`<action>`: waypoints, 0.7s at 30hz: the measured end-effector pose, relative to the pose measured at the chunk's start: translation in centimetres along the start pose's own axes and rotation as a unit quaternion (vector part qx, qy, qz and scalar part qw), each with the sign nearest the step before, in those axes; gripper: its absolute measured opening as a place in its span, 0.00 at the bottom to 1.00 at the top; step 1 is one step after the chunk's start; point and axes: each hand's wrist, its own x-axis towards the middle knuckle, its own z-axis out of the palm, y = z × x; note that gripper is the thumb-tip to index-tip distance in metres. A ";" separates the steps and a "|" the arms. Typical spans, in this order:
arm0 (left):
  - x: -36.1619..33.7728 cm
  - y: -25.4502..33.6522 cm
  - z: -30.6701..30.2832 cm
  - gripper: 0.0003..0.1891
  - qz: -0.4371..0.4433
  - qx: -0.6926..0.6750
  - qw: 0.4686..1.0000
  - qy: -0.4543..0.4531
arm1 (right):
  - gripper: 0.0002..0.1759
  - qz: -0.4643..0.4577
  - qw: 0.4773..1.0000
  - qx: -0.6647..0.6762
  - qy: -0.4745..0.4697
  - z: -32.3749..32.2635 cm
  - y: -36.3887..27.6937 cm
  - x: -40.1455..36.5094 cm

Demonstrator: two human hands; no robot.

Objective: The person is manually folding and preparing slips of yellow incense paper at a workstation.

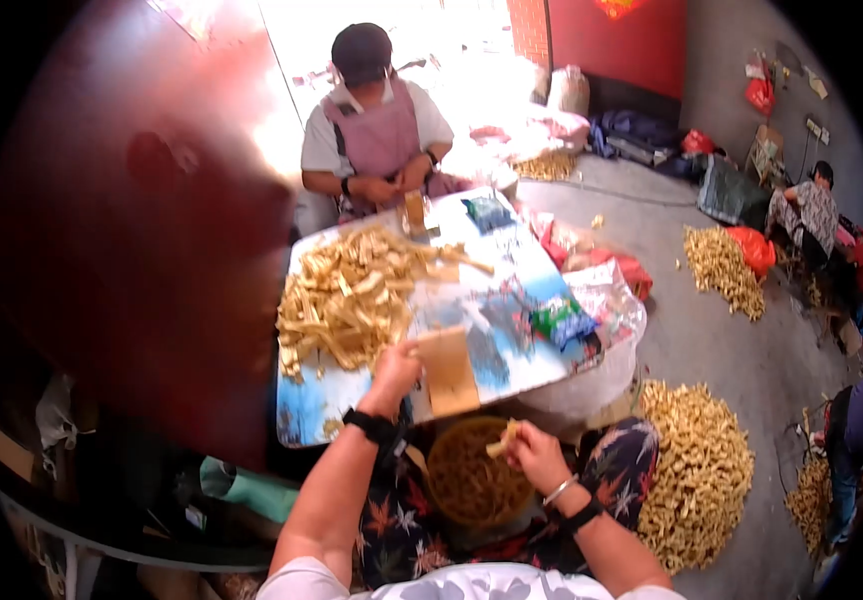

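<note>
Golden piece (499,448) pinched in right hand (540,457) above bowl (482,521).
Likely light, pliable; hold right end. Left hand (395,374) at left of board (449,372); grip unclear.

We find the widest passage for our hands over the middle and right of the surface (502,290), between the heap of golden strips (347,295) and the green packet (564,322). The heap blocks most of the left side. By the near edge, the brown board (449,372) stands in our way, with our left hand (397,372) at its corner. A small box (416,213) and a second packet (489,212) narrow the far edge, where a seated person (380,140) bars the way beyond. Our knee (624,460) limits our right hand (540,455) sideways.
</note>
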 end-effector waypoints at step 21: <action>-19.6 -0.1 4.0 0.27 0.081 -0.312 0.942 -0.092 | 0.15 -0.239 0.969 -0.057 0.014 3.3 -5.2 -4.6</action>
